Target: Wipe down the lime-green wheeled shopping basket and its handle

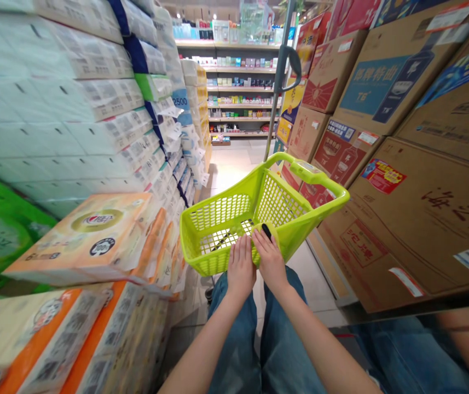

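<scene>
The left hand (241, 273) lay with straight fingers close together over the green basket's (203, 266) near rim; the right hand (273, 266) lay beside it, fingers straight and slightly parted, near a small black piece (266, 232). The basket, its latticed bottom visible, stood between tissue packs (94, 216) along the floor's (228, 164) left edge and cartons (431, 219) along its right.

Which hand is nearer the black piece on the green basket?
Right: the right hand is just beside the black piece; the left hand is farther left, on the basket.

packs (103, 101) lie left, boxes (376, 101) right, basket (212, 265) between.
</scene>
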A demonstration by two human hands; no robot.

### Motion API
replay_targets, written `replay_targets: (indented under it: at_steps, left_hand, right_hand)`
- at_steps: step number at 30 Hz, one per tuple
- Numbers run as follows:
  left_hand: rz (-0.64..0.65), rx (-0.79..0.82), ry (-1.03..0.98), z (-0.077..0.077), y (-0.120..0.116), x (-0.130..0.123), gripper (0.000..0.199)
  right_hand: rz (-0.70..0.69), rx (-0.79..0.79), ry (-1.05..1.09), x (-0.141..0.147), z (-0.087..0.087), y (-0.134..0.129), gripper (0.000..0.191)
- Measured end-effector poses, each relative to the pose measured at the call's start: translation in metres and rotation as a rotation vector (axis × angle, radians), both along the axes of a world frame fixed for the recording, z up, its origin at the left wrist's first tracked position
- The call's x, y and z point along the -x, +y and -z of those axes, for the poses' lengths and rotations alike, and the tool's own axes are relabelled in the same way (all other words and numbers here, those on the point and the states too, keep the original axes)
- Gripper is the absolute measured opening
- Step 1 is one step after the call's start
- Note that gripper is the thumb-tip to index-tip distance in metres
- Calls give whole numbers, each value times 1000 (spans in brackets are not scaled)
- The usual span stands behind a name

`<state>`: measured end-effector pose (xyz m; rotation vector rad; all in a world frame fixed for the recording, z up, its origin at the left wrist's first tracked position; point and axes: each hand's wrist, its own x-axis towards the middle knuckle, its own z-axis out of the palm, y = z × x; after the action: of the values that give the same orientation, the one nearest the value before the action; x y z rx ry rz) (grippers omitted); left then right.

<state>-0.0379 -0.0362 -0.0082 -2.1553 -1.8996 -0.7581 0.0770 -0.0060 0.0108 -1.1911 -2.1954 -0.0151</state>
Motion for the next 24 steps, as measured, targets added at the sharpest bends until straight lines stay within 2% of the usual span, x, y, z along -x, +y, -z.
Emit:
replay_targets:
  at_steps: [5, 12, 16, 21, 24]
  left_hand:
    - [-3, -13, -11, 1, 1, -2, 83]
    - [3, -14, -21, 2, 0, 0, 82]
    - [10, -8, -12, 1, 0, 1, 81]
    - [12, 4, -15, -1, -1, 0, 81]
    - [11, 4, -30, 0, -1, -1, 82]
  right_hand:
    - [32, -63, -102, -13, -4, 7, 73]
    - [61, -134, -142, -13, 3, 9, 71]
    - [83, -149, -165, -45, -6, 23, 76]
    - [267, -165, -145, -103, -33, 46, 80]
    - [346, -145, -88, -104, -37, 49, 83]
